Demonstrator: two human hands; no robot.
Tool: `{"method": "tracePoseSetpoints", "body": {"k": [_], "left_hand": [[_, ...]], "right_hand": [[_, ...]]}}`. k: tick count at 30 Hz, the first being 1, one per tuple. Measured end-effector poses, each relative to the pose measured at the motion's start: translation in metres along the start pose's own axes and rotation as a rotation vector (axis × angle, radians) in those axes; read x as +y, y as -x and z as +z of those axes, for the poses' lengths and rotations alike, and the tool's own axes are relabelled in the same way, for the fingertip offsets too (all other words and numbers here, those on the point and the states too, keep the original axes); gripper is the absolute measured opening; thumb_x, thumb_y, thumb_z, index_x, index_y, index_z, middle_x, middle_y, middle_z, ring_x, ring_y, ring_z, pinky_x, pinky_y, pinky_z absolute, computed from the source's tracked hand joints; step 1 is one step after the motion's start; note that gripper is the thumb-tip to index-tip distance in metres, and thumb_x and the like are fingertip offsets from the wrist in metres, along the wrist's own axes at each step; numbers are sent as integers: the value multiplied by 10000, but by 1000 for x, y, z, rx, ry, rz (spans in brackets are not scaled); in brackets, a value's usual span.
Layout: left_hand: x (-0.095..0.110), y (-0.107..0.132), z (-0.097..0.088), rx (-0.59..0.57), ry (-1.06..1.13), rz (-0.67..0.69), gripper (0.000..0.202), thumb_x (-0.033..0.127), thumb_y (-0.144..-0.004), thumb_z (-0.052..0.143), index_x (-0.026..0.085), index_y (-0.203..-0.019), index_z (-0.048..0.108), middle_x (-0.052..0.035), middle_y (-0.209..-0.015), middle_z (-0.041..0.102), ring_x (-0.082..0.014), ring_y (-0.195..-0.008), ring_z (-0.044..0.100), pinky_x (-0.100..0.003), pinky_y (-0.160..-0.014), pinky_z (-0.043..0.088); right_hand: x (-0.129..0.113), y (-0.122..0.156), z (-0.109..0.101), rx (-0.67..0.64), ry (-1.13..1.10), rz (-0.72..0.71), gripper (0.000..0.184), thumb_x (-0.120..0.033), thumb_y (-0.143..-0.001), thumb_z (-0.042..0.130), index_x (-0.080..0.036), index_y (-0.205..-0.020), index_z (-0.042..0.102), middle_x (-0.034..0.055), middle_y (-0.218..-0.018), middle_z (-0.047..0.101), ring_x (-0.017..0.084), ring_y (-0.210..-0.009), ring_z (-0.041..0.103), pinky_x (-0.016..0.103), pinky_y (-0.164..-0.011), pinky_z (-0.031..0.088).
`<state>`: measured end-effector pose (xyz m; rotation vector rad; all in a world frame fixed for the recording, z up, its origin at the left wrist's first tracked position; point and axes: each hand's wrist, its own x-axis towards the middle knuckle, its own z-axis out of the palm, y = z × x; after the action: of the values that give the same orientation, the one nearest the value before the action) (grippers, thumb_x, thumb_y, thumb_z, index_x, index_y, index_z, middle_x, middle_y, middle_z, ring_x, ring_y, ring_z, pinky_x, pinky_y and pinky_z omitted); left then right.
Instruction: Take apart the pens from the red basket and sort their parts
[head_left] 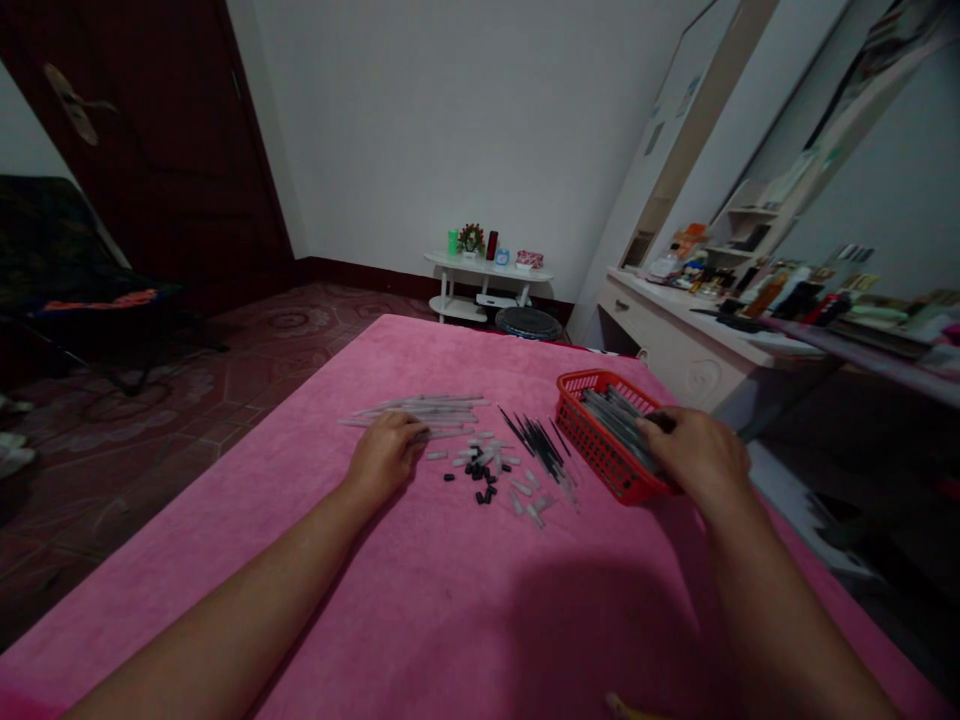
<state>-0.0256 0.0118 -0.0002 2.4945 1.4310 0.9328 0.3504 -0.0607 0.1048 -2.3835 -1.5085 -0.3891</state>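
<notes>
On a table spread with pink cloth [420, 610], we observe two bare hands set well apart, with small loose parts lying between them. The left hand [385, 452] rests low at the left, its fingers curled beside a bundle of pale slender tubes [446, 408] lying roughly crosswise on the cloth; we cannot tell whether the fingertips pinch one of these or merely touch them. The right hand [701, 450] reaches to the near right end of a red basket [592, 448], thumb and fingers bent over the grey sticks [611, 412] inside; whether they are closed on a stick or on the rim we cannot tell. Between the hands we note a cluster of short black caps [481, 470] mixed with short whitish pieces, further translucent pieces [534, 515] just nearer the person, and a fan of thin dark rods [536, 440] with pale ends, left of the basket. Beyond the table we see a white stand [487, 265] against the wall and, at right, a pale dresser [679, 330] crowded with bottles.
</notes>
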Motion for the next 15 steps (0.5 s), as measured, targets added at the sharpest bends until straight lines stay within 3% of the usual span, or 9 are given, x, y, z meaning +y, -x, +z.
{"method": "tracePoseSetpoints", "body": {"k": [3,5,9,12,15], "left_hand": [[-2,1,3,-5,-3,-6,226,214,-831,525,193,-941,722,-102,-972,661,-241,-942,582,-359,-842,473],[-3,1,5,10,7,-14,241,232,-834,528,192,-981,714,-104,-991,657,-240,-956,582,-355,-849,473],[-5,2,-1,51,-46,-45,319,291,-850,508,183,-1097,678,-108,-1060,659,-252,-1013,581,-359,-898,458],[-9,2,-13,62,-160,-143,326,217,-829,462,182,-1064,686,-99,-1050,681,-257,-995,597,-363,-887,458],[-17,2,-25,33,-251,-241,296,189,-752,493,189,-954,710,-90,-961,702,-279,-938,611,-366,-812,477]], "right_hand": [[-18,7,-2,156,-141,-121,304,-392,-811,556,-183,-951,727,120,-899,713,245,-758,636,312,-610,416],[-35,16,-1,178,-276,-226,265,-338,-831,542,-185,-962,714,92,-947,710,220,-804,634,298,-679,437],[-66,38,9,-5,-372,-451,184,-230,-845,538,-178,-904,705,74,-927,709,196,-839,635,272,-753,433],[-79,52,24,-182,-255,-459,165,-169,-836,545,-173,-883,703,92,-924,709,203,-874,644,266,-765,420],[-81,60,38,-259,-139,-411,160,-172,-833,569,-173,-939,690,112,-961,706,228,-916,654,277,-753,419]]}}
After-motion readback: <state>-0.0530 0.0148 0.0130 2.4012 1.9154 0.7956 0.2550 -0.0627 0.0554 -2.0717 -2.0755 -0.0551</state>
